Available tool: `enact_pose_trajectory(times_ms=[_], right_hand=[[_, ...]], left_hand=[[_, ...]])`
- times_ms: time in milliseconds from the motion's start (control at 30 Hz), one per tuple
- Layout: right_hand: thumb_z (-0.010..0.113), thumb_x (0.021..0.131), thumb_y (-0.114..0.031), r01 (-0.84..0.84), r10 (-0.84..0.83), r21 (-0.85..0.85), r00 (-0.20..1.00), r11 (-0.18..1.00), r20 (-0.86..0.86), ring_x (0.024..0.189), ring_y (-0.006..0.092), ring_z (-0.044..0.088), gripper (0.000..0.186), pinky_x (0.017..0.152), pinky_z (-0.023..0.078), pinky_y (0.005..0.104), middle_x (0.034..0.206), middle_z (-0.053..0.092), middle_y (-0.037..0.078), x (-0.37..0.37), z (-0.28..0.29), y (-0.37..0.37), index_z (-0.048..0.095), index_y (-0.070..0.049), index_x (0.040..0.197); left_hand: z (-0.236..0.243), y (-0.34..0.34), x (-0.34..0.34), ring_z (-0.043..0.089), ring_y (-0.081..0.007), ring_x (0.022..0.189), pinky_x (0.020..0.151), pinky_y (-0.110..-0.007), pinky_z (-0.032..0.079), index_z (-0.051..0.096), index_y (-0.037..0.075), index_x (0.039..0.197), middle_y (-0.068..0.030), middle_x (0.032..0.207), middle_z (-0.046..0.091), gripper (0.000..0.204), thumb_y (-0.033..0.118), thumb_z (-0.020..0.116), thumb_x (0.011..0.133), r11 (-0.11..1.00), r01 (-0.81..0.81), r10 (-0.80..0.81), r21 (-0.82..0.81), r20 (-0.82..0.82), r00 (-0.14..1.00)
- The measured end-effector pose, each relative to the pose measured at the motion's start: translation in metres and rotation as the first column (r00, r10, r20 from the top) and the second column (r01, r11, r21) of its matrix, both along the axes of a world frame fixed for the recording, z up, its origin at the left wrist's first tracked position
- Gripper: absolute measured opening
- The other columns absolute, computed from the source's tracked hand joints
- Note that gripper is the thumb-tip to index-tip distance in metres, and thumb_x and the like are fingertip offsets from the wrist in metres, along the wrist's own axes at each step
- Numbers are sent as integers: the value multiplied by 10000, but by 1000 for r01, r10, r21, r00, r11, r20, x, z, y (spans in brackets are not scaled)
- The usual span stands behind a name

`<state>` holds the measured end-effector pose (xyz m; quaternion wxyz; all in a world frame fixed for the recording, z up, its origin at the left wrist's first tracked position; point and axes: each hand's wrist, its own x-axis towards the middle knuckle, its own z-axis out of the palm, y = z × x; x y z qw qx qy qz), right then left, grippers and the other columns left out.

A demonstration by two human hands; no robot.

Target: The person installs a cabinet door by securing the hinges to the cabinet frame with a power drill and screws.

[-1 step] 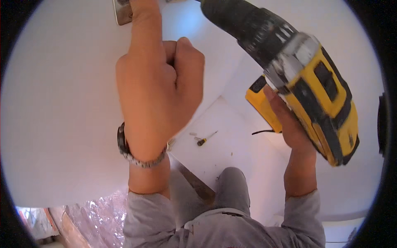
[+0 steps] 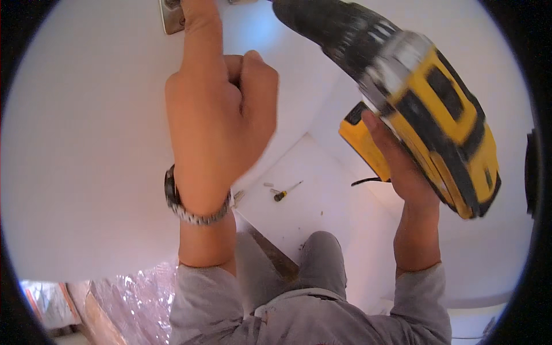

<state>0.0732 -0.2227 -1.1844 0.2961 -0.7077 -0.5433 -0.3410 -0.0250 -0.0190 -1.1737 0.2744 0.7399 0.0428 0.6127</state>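
Note:
My left hand (image 2: 215, 115), with a metal-band watch at the wrist, reaches to the top edge, its index finger stretched onto a metal plate fitting (image 2: 171, 17) on a white surface (image 2: 86, 144). Its other fingers are curled; what they hold, if anything, is hidden. My right hand (image 2: 402, 167) grips a yellow and black cordless drill (image 2: 443, 109) by the handle. The drill's dark chuck points up and left, toward the fitting, and its front tip lies near the top edge beside a second small metal piece (image 2: 241, 2).
A screwdriver (image 2: 281, 195) and small loose pieces (image 2: 268, 184) lie on the white surface below, near a corner. My legs in grey trousers (image 2: 319, 253) are underneath. Crinkled clear plastic sheeting (image 2: 132, 293) is at the lower left.
The drill and my right hand have shifted slightly up and left. My left hand has moved a little, its curled fingers drawing slightly leftward.

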Motion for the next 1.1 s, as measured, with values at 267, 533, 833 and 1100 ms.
enact_pose_trajectory(times_ms=[267, 533, 833, 1100], right_hand=[[736, 732, -191, -277, 309, 224, 943, 934, -121, 915, 245, 628, 436, 833, 489, 361, 1036, 653, 90, 6, -50, 32, 607, -83, 1134], [716, 831, -252, -65, 240, 231, 265, 971, -934, 855, 197, 632, 314, 776, 507, 363, 963, 667, 70, -69, -155, -74, 624, -53, 1055], [758, 797, -179, -47, 262, 264, -45, 963, -964, 919, 171, 636, 339, 796, 513, 321, 1000, 671, 59, -62, -249, -134, 624, -44, 1077], [738, 763, 2, 130, 330, 318, -89, 939, -940, 775, 132, 631, 261, 698, 528, 265, 883, 649, 28, -56, -276, -108, 631, -40, 998]], left_hand=[[-14, -18, -20, 485, -56, 456, 432, -203, 394, 303, -36, 1417, -8, 543, 550, 606, 89, 543, 875, 991, -8, 7, -133, -7, 1000], [-25, -22, -12, 569, -153, 489, 484, -318, 467, 284, -35, 1417, -83, 556, 585, 622, 142, 544, 880, 973, -228, 217, 22, -414, 884], [2, 12, 64, 640, -458, 808, 742, -504, 524, 72, -57, 1439, -323, 878, 633, 789, 189, 506, 827, 693, -521, 711, 498, -594, 377], [0, 61, 71, 630, -463, 888, 813, -499, 508, 75, -64, 1437, -339, 947, 624, 793, 187, 500, 817, 705, -595, 667, 386, -645, 372]])
